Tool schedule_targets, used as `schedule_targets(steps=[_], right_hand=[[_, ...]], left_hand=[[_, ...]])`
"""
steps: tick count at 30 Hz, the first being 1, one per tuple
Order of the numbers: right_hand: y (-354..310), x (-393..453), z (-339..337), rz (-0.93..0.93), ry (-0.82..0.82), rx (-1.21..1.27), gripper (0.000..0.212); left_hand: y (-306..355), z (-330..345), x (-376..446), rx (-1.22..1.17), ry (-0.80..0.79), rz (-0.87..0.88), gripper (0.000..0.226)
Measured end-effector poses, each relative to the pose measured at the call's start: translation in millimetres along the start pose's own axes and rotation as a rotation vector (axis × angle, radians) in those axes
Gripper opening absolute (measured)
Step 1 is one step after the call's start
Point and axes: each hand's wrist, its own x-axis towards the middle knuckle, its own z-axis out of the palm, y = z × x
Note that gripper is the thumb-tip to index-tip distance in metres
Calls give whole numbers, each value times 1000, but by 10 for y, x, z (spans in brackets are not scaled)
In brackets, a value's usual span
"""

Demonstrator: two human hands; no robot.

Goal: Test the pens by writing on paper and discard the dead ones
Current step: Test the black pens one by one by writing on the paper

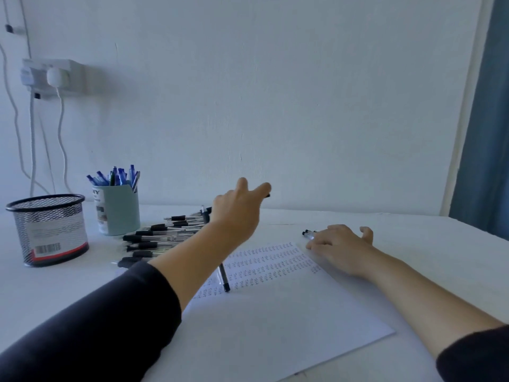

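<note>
A white paper (pixel 275 312) with rows of handwritten test words lies in front of me. One black pen (pixel 224 277) rests on it, partly hidden under my left forearm. My left hand (pixel 237 213) is raised above the table behind the paper and pinches a black pen whose dark end (pixel 267 195) pokes out past the fingertips. A pile of several black pens (pixel 159 238) lies to its left. My right hand (pixel 341 249) lies palm down at the paper's far right corner, fingers over two pens (pixel 308 233) whose ends stick out.
A black mesh basket (pixel 49 230) stands at the far left. A pale green cup (pixel 118 213) full of blue pens stands beside it. A wall socket with hanging cables (pixel 55 78) is on the left wall, and a curtain (pixel 487 119) on the right.
</note>
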Motion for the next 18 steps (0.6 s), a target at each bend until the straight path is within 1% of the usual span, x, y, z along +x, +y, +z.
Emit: schedule_targets(steps=[3,6,10,13,16,18], right_hand=[[7,6,15,2,3,2,33],[16,2,19,-14,-5,4,35],[12,0,15,-8,-14,4,34],[14,1,18,-12,-18,11,34],[17,-13,15,-7,-17,22,32],[12,-23,0,-6,-20,22,31]], left_hand=[[63,63,-21,-89,90,104,26],[-70,118,-11,-160,111,99,26],[-354,186,-48,-57,82,108,28],[-346,162,-71,-4,136,147,25],[-180,116,-64,56,204,258,42],[-45,77,-64,54,257,315,43]])
